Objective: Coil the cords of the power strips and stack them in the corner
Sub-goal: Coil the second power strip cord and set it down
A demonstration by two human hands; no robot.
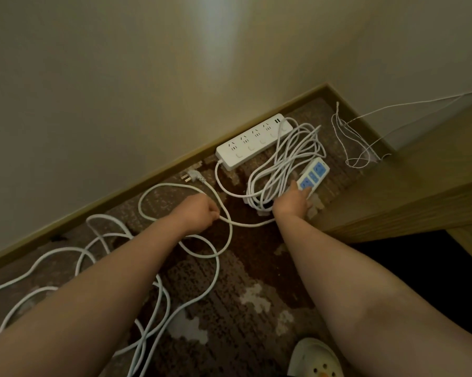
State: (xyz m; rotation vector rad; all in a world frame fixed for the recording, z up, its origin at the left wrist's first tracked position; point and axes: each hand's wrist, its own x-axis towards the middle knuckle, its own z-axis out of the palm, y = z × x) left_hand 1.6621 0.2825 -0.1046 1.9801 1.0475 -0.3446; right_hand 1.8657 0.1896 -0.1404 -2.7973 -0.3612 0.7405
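A long white power strip [253, 141] lies along the baseboard on the carpet. Its thick white cord [224, 248] runs loose in wide loops over the floor to the left, ending in a plug [192, 176] near the wall. My left hand [199, 213] is shut on this cord. A smaller strip with blue sockets [315, 172] lies to the right, with its thin cord coiled in a bundle [286, 161] beside it. My right hand [293, 202] rests on the near end of the blue-socket strip and its bundle, fingers pressing down.
Brown patterned carpet [243, 281] covers the floor. A wooden cabinet [406, 191] stands at the right, forming a corner with the wall. Thin white wires [349, 140] hang in that corner. A pale clog [315, 359] shows at the bottom edge.
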